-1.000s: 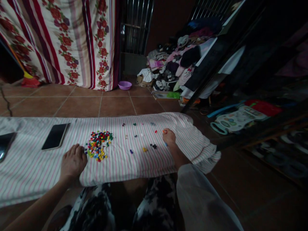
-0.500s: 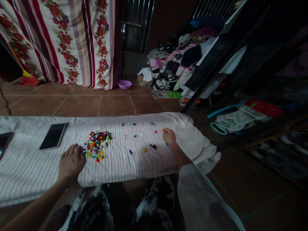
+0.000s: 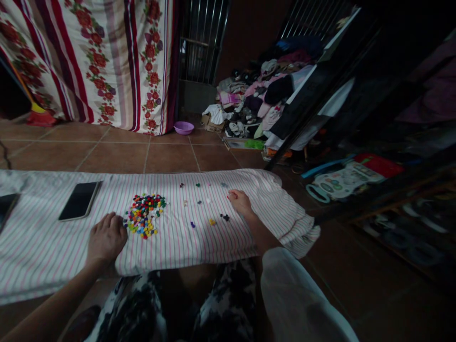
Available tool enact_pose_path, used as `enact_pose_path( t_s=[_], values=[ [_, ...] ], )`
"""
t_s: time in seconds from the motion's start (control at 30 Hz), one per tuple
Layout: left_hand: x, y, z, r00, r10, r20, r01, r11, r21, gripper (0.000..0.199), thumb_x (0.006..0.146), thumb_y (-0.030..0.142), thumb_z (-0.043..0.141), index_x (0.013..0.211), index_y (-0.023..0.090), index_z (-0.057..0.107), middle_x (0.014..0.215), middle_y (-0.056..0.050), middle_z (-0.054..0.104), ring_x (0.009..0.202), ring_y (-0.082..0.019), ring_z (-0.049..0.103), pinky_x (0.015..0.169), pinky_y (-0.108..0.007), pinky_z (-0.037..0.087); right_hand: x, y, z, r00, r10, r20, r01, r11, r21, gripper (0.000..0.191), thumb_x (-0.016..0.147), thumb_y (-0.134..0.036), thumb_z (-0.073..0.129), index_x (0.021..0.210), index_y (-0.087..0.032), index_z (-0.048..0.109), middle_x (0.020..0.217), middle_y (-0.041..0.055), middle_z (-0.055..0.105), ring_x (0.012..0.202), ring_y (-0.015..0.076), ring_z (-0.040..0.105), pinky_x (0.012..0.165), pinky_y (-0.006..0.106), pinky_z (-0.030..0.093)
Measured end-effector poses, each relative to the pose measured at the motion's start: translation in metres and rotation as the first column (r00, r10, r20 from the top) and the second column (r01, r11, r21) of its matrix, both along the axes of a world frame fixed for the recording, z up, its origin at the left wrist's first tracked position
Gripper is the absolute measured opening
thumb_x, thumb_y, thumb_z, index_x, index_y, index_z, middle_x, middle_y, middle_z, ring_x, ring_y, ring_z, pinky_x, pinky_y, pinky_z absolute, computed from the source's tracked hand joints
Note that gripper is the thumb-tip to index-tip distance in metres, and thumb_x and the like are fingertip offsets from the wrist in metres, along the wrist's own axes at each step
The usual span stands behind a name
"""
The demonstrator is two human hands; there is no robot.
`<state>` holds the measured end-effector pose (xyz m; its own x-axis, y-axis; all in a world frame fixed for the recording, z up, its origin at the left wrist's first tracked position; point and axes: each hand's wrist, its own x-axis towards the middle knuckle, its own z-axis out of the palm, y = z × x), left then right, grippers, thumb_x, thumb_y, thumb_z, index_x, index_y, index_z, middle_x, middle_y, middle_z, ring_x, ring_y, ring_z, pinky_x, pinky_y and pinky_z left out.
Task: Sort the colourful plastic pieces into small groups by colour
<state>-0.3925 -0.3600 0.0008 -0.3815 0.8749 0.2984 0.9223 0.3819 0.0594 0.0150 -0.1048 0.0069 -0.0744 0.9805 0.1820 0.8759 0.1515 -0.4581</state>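
Note:
My left hand [image 3: 107, 240] rests palm down on the striped cloth [image 3: 167, 251], its fingers curled under. Its fingertips lie beside a pile of small coloured cubes [image 3: 144, 213], and nothing shows in them. My right hand [image 3: 242, 204] is at the right of the cloth, thumb and finger pinched at a small red cube [image 3: 228, 196]. The hold is partly hidden. Small groups lie spread between the hands: yellow cubes [image 3: 212, 222], black cubes [image 3: 225, 217], purple cubes [image 3: 193, 224], a white group [image 3: 208, 201] and a grey-blue group [image 3: 223, 185].
A phone [image 3: 79, 201] lies left of the pile, with another dark device [image 3: 7, 209] at the cloth's left edge. Beyond are a tiled floor, a purple basin [image 3: 184, 128], a floral curtain [image 3: 121, 66] and heaped clothes [image 3: 256, 95]. A dark slanted post [image 3: 302, 128] stands at the right.
My right hand has moved left, from the orange piece to the red cube. The view has shifted slightly. My left hand stays in place.

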Motion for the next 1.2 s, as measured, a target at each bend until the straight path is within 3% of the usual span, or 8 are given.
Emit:
enact_pose_path(
  t_s=[0.4, 0.6, 0.73, 1.2],
  values=[
    [-0.002, 0.001, -0.003, 1.0, -0.01, 0.003, 0.01, 0.999, 0.039, 0.035, 0.091, 0.027, 0.035, 0.11, 0.013, 0.061, 0.13, -0.017, 0.061, 0.124, -0.031, 0.054, 0.099, -0.045, 0.043, -0.024, -0.002, -0.006, 0.981, -0.091, 0.173, 0.097, 0.995, -0.025, 0.02, 0.086, -0.011, 0.054, 0.09, -0.016, 0.073, 0.091, 0.0079, 0.068, 0.09, 0.0157, 0.061, 0.082, 0.023, 0.042],
    [-0.004, 0.001, -0.006, 1.0, -0.015, 0.018, 0.014, 0.999, 0.038, 0.035, 0.09, 0.027, 0.037, 0.111, 0.013, 0.061, 0.132, -0.017, 0.06, 0.127, -0.031, 0.052, 0.102, -0.045, 0.041, -0.031, -0.005, -0.004, 0.991, 0.051, 0.122, -0.051, 0.999, -0.008, 0.018, 0.082, -0.01, 0.057, 0.086, -0.018, 0.072, 0.083, 0.0033, 0.068, 0.087, 0.0142, 0.061, 0.081, 0.022, 0.042],
    [-0.003, 0.0, -0.005, 1.0, -0.016, 0.019, 0.016, 0.999, 0.043, 0.032, 0.089, 0.026, 0.038, 0.108, 0.015, 0.061, 0.131, -0.017, 0.06, 0.126, -0.031, 0.052, 0.101, -0.046, 0.042, -0.041, -0.01, -0.006, 0.982, 0.154, 0.111, -0.152, 0.988, -0.026, 0.019, 0.082, -0.008, 0.057, 0.089, -0.018, 0.072, 0.088, 0.0036, 0.067, 0.086, 0.0133, 0.061, 0.08, 0.021, 0.043],
    [-0.002, 0.0, -0.004, 0.999, -0.011, 0.036, 0.009, 0.999, 0.05, 0.033, 0.088, 0.027, 0.038, 0.108, 0.014, 0.061, 0.131, -0.019, 0.059, 0.125, -0.032, 0.052, 0.101, -0.046, 0.041, -0.046, -0.012, -0.008, 0.979, 0.112, 0.168, -0.106, 0.993, -0.043, 0.024, 0.087, -0.004, 0.053, 0.091, -0.02, 0.07, 0.096, 0.0054, 0.067, 0.088, 0.0145, 0.061, 0.079, 0.023, 0.041]
  ],
)
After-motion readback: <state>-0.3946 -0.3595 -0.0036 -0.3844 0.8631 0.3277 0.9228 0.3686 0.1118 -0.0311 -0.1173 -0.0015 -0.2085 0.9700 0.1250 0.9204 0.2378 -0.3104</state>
